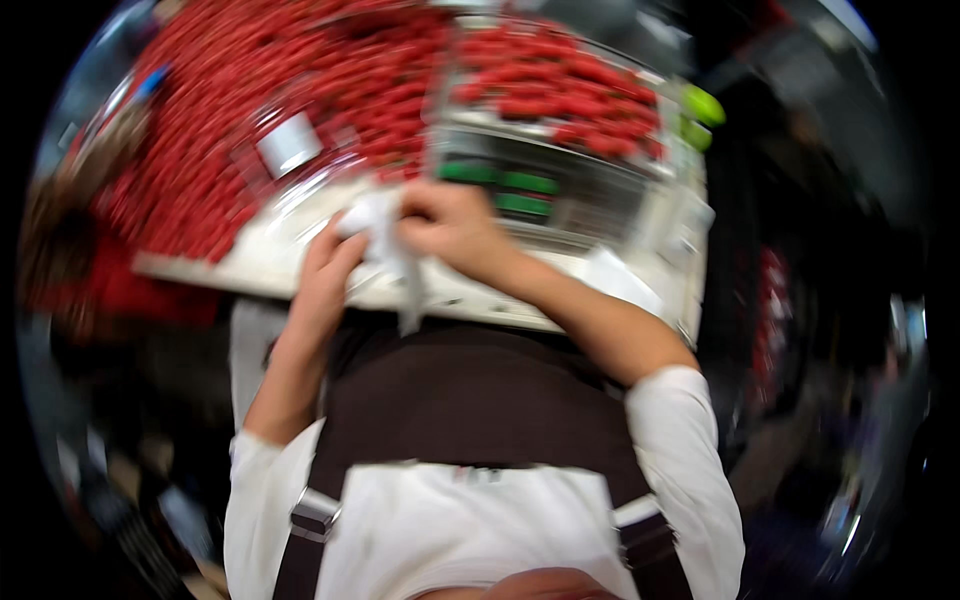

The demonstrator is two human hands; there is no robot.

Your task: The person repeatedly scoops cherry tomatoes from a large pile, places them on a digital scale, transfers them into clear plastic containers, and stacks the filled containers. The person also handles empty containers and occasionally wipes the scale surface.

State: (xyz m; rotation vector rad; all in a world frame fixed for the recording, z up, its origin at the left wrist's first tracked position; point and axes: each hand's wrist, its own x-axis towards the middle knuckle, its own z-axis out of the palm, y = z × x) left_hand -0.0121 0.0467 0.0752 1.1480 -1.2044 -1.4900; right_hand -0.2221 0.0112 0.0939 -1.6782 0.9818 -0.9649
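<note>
Both hands meet over the front edge of a pale table [455,301]. Between them is a white strip [376,232], probably paper or a roll of labels, with a tail hanging past the edge; motion blurs it. My left hand [328,262] pinches its left side. Fingers curled, my right hand [447,226] grips it from the other side. Just beyond my left hand sits a clear plastic container [322,174] with a white label [289,145]. A wide heap of small red pieces [300,75], perhaps fruit, covers the table behind it.
At the back right stands a tray of larger red pieces [560,85]. In front of it, a clear-walled box [600,205] holds green blocks [525,193]. White paper [622,279] lies by my right forearm. Yellow-green round things [703,106] are at the far right corner.
</note>
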